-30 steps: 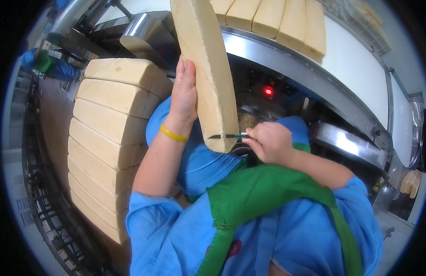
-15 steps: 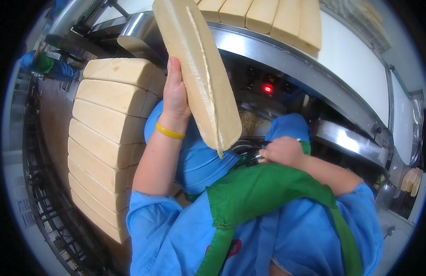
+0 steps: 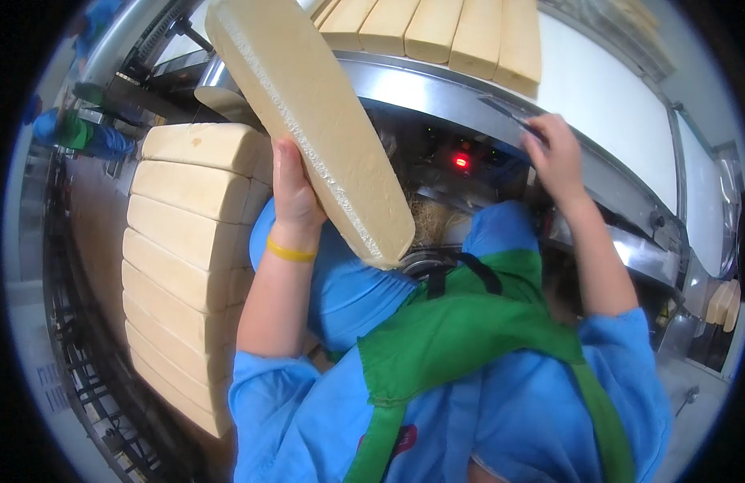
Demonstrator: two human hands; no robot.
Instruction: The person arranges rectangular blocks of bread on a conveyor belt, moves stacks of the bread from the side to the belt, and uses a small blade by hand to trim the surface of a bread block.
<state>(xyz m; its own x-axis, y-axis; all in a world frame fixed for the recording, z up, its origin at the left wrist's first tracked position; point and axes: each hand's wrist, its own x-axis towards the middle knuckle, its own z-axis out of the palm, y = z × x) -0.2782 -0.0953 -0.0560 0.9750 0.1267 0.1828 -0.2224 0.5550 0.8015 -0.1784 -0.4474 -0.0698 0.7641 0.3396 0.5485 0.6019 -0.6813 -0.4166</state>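
My left hand (image 3: 296,189) grips a long, pale yellow block of cheese (image 3: 320,121) with rounded ends. The fingers on its far side are hidden, while the thumb shows at its left edge. The block tilts, its upper end at the top left and its lower end above my lap. A whitish, rough band runs along its length. My right hand (image 3: 559,161) is apart from the block, out by the metal table edge. Its fingers are closed on the dark handle of a slim knife (image 3: 505,111), whose blade points up and left.
Similar blocks are stacked (image 3: 183,233) on my left, and several more (image 3: 445,32) lie in a row on the white table (image 3: 622,121). Beneath the metal edge (image 3: 420,84) glows a red display (image 3: 462,161). Thin shavings (image 3: 429,221) lie between my knees. Another person (image 3: 82,133) stands far left.
My right hand has moved from the block's lower end up and away to the table edge. The block has turned and shifted left; the thin raised ridge along it no longer shows.
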